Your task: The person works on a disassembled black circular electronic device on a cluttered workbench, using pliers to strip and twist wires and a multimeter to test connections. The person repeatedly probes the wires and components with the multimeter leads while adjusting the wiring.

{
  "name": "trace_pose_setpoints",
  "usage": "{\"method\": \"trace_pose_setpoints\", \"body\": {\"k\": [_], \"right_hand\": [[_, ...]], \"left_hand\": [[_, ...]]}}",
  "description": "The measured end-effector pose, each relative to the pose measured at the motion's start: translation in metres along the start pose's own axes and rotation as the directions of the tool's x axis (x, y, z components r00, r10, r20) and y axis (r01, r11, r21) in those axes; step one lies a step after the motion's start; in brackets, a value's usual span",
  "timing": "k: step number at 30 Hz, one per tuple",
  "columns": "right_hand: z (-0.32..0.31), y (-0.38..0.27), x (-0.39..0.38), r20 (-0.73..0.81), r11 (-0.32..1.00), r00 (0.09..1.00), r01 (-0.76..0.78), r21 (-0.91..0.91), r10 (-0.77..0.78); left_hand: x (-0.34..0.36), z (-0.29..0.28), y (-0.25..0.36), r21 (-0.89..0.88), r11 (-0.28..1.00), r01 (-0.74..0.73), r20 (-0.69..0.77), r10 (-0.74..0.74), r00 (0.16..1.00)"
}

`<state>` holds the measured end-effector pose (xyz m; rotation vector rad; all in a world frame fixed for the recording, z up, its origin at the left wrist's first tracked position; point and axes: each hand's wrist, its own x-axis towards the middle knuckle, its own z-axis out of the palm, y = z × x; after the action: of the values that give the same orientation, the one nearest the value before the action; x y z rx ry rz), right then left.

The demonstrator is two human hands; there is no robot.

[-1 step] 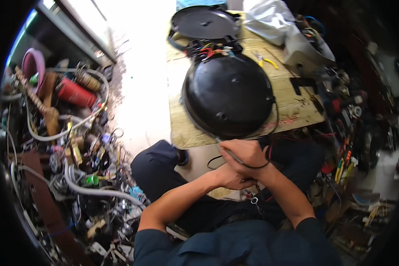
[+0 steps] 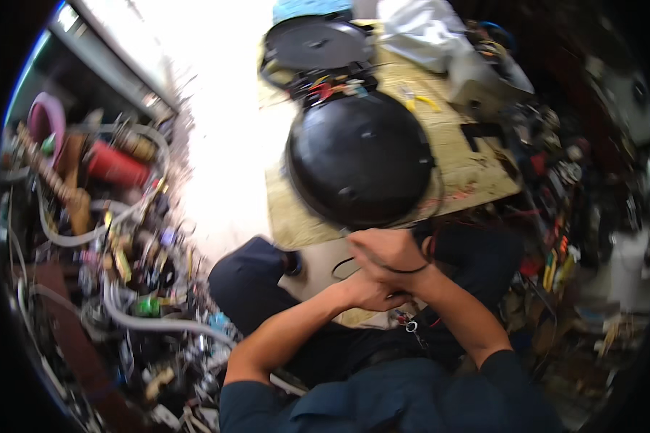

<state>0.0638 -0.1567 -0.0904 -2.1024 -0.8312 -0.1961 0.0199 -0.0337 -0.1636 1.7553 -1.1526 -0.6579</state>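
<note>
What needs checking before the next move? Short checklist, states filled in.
1. Black round housing resting on the board: ok.
2. Yellow-handled pliers clear of the housing: ok, lying on the board at its far right.
3. Coloured wires covered: not ok, exposed at the housing's far edge.
4. Dark cable clear of the right hand: not ok, it loops across it.
5. Left hand grip: cannot tell, fingers mostly hidden.

The right hand [image 2: 393, 249] partly covered the left hand [image 2: 373, 291], and what lay inside either grip was hidden. Blur softened the round black housing [image 2: 361, 159] and smeared the coloured wires [image 2: 330, 91] together, too small to trace. The upper edge cut off a blue item [image 2: 312, 9] beyond the black disc [image 2: 303, 49].
</note>
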Motion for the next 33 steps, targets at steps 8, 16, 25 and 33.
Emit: {"method": "trace_pose_setpoints", "body": {"k": [8, 16, 25, 33], "right_hand": [[-0.016, 0.000, 0.008, 0.002, 0.978, 0.981, -0.193, 0.083, 0.193], [-0.002, -0.005, 0.005, -0.048, 0.972, 0.973, -0.225, 0.061, 0.228], [0.002, -0.008, 0.005, -0.087, 0.977, 0.973, -0.214, 0.010, 0.215], [-0.001, -0.011, 0.005, -0.060, 0.980, 0.982, -0.185, -0.078, 0.181]], "left_hand": [[0.006, 0.010, -0.014, -0.012, 0.997, 0.074, -0.004, -0.074, 0.997], [-0.007, 0.014, -0.033, 0.099, 0.993, 0.059, -0.053, -0.054, 0.997], [-0.019, 0.027, -0.062, -0.132, 0.941, 0.313, -0.006, -0.316, 0.949], [-0.023, 0.032, -0.066, -0.262, 0.900, 0.348, 0.040, -0.350, 0.936]]}}
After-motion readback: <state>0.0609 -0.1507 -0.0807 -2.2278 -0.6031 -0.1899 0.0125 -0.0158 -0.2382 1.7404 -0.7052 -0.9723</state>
